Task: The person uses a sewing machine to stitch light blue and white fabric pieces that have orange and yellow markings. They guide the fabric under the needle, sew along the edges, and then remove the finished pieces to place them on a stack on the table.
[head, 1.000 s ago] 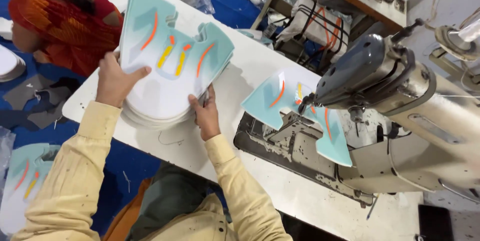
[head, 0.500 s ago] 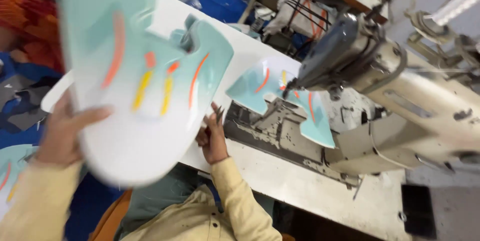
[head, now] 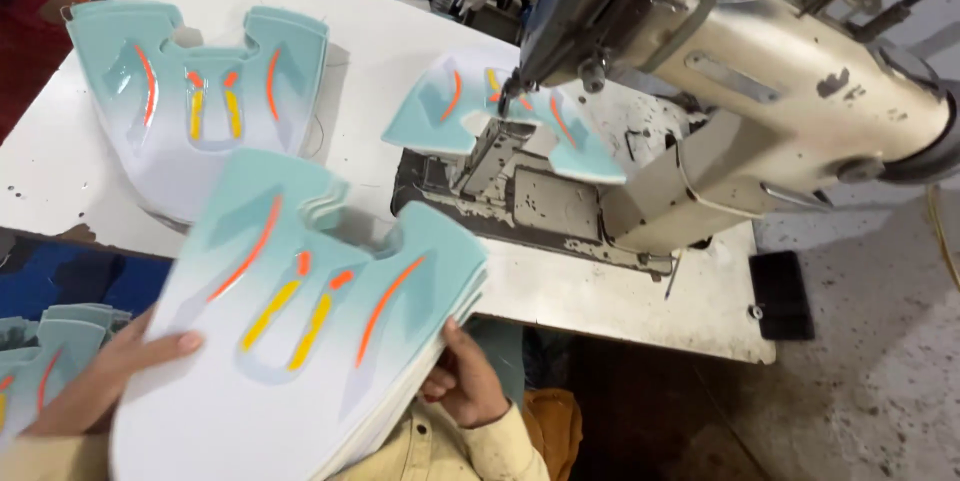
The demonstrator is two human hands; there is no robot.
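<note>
Beneath the lifted stack point(head: 300, 341), both hands point(head: 465, 386) are mostly hidden.

White worktable point(head: 420, 51) stands on speckled grey concrete floor point(head: 880, 381).

Open white table point(head: 400, 61) between the flat stack of teal pieces point(head: 195, 101) at left and the sewing machine point(head: 720, 71) at right; passage free there. Right side blocked by machine head and by one piece point(head: 500, 116) under the needle. Near edge occupied by held stack point(head: 310, 341), left hand point(head: 110, 376), right hand point(head: 465, 381).
</note>
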